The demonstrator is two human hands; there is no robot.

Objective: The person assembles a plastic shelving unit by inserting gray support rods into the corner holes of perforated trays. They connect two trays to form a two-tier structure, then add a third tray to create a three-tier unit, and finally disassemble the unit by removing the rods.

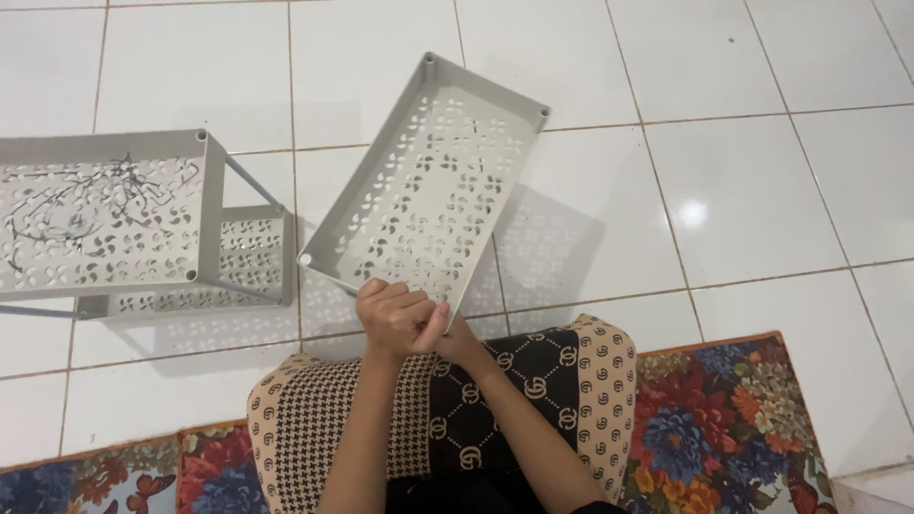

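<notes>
overhead, grey tray (428,181) tilted, fingers (405,303) gripping near edge (both hands)

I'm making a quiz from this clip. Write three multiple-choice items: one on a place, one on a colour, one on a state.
1. Where does the assembled rack stand?
A. left of the tray
B. right of the tray
C. on the mat

2. What colour is the tray?
A. red
B. light grey
C. black

3. How is the tray held?
A. flat on the floor
B. tilted, gripped at its near edge
C. hanging from a hook

Answers: 1 A, it fills the left side. 2 B, pale grey plastic. 3 B, the left hand and right hand grip its near edge.
</notes>
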